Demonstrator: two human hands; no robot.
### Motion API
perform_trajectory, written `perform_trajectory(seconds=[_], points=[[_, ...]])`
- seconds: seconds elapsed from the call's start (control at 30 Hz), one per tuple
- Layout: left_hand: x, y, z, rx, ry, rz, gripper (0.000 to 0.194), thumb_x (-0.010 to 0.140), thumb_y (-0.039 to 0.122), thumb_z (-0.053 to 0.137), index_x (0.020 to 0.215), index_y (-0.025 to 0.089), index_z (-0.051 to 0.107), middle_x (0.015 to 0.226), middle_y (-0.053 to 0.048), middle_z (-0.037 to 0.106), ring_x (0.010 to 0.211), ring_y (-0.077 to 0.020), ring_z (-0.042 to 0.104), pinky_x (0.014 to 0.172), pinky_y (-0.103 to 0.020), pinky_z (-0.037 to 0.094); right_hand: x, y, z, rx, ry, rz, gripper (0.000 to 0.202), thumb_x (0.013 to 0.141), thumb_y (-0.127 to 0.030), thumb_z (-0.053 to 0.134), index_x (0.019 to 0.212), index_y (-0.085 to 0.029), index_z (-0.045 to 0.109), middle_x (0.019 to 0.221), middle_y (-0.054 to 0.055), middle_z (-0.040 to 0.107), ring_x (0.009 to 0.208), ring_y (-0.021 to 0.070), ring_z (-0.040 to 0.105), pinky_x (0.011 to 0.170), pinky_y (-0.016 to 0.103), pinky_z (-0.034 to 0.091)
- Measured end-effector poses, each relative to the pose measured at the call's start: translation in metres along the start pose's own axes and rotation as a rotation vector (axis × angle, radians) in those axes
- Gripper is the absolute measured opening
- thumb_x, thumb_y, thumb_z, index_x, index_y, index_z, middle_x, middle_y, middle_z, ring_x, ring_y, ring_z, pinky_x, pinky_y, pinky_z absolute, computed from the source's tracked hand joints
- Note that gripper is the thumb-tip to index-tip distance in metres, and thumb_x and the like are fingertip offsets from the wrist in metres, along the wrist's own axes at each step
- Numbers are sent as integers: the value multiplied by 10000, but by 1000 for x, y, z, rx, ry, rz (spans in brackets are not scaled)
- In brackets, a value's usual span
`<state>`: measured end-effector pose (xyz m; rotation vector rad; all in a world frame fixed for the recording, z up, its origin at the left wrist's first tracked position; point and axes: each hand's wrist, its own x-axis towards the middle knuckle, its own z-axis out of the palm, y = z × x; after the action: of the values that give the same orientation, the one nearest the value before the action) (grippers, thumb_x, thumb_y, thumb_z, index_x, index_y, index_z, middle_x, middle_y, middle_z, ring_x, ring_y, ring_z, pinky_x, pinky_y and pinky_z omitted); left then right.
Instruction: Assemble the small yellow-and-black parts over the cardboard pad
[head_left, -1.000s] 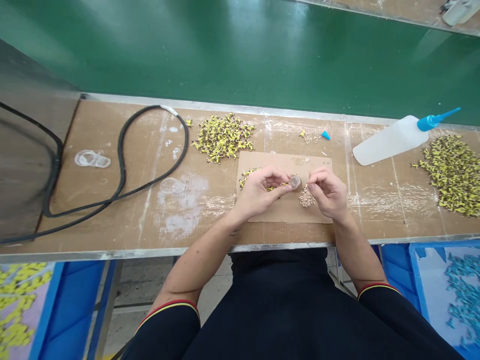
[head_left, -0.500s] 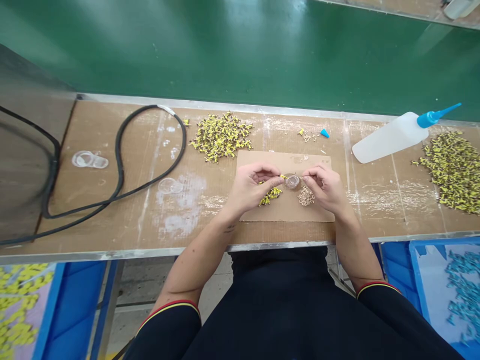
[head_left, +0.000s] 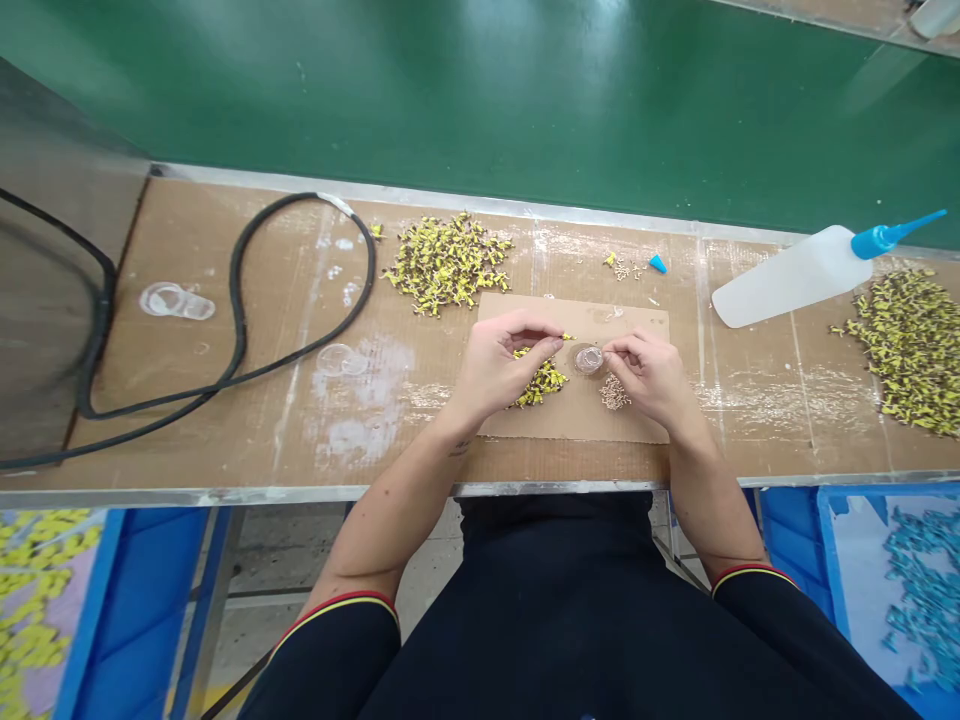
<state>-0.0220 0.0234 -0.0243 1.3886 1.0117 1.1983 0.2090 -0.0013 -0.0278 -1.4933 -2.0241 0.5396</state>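
Note:
My left hand (head_left: 504, 362) pinches a small yellow piece (head_left: 568, 337) between thumb and forefinger, just up and left of a small clear round dish (head_left: 589, 359). Below those fingers lies a small heap of yellow pieces (head_left: 544, 383). On the dish's right side, my right hand (head_left: 651, 372) is closed in a pinch; what its fingertips hold is too small to make out. A little pile of tiny beige parts (head_left: 614, 392) lies beside it. Dish and both small piles rest on a cardboard sheet (head_left: 574, 425).
Larger yellow heaps lie behind left (head_left: 448, 264) and far right (head_left: 911, 350). A white bottle (head_left: 793, 277) with blue nozzle lies at the right; a blue cap (head_left: 658, 263) is near the back. A black cable (head_left: 238, 300) loops at left. Blue bins (head_left: 832, 540) stand below the front edge.
My left hand has moved slightly up and away from the dish with the yellow piece. My right hand stays by the dish. The view has shifted slightly.

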Motion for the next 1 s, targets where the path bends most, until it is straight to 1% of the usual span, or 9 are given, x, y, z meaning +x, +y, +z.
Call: perform_trajectory(seconds=[0.37,0.6,0.7,0.77,0.87,1.0], points=[[0,2,-1,90,-5,106,75,839,205,752,893,172,793,898,-56,804,836,-158,755,788,-280,633,0,-2,0,-112,-1,-8,188,967,-287,598,877,-208,744,857,58,730,684,176,606,697,321,460],[0,0,-1,124,-9,130,85,864,223,739,903,177,799,911,-56,808,836,-156,753,770,-273,626,-1,-4,0,-140,-2,-11,195,969,-288,595,887,-203,750,876,63,740,725,182,636,712,320,468],[0,1,-1,124,-6,132,82,864,222,739,898,180,799,909,-54,807,834,-155,752,761,-268,622,-1,-4,1,-138,11,-17,190,969,-282,596,879,-204,745,870,58,739,715,178,626,702,322,463],[0,1,-1,119,-9,129,78,862,221,740,892,180,799,908,-55,805,835,-158,752,761,-270,621,-1,-4,0,-111,29,-25,179,965,-271,599,871,-208,738,862,52,735,695,170,609,693,324,462],[-1,3,0,108,-9,99,77,852,220,746,891,177,796,908,-55,802,843,-161,752,780,-277,625,0,-7,-3,1,79,-40,147,952,-258,614,865,-215,725,811,32,704,645,153,577,641,315,458],[-6,6,7,47,-10,35,92,838,240,764,895,169,780,890,-53,796,829,-160,756,787,-285,642,-2,-15,-7,168,188,-87,104,940,-271,635,867,-238,701,765,14,660,609,147,531,554,306,430]])
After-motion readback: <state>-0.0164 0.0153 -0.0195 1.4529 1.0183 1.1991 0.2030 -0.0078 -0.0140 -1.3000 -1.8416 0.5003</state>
